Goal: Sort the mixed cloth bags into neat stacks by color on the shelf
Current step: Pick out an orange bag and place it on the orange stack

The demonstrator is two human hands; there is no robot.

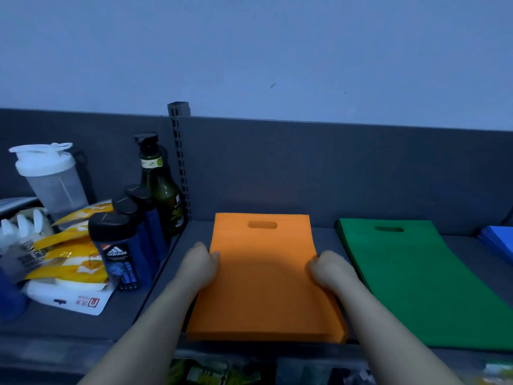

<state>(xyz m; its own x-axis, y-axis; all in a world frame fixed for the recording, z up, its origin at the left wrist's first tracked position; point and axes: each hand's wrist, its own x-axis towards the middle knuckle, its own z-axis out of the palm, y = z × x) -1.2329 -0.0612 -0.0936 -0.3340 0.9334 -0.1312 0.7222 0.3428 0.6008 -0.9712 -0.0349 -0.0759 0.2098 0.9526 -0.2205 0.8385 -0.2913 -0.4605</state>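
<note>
Orange bag stack (263,287) was clamped at its side edges by left hand (204,263) and right hand (326,269); judged light, limp.

Wall: plain pale wall (277,51), bluish in dim light.
Shelf: dark grey shelf (326,240), matt deck.
Back panel: dark grey back panel (347,168) along the shelf's far edge.
Upright: slotted upright (181,162) dividing the panel, left of centre.

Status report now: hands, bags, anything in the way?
Left hand, right hand grip orange stack at its sides. Green stack right of it, apart. Bottles left, clear of it.
</note>
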